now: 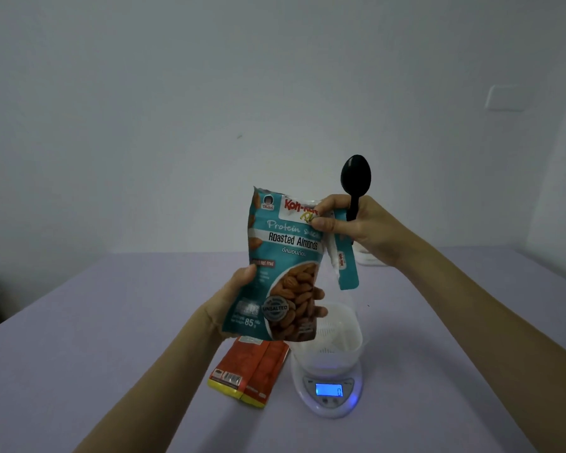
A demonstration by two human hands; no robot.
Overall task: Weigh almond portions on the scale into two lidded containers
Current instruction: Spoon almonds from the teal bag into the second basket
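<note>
I hold a teal bag of roasted almonds [281,256] upright in the air above the table. My left hand [242,295] grips its lower part from behind. My right hand [353,227] pinches the bag's top right corner, where a torn strip [347,266] hangs down, and it also holds a black plastic spoon [356,178] with the bowl pointing up. Below the bag, a white container [340,335] stands on a round white digital scale [329,390] whose blue display is lit.
An orange and yellow snack packet [249,374] lies flat on the lilac table [111,338] just left of the scale. Another white object [370,258] sits behind my right wrist, mostly hidden. A plain wall rises behind the table.
</note>
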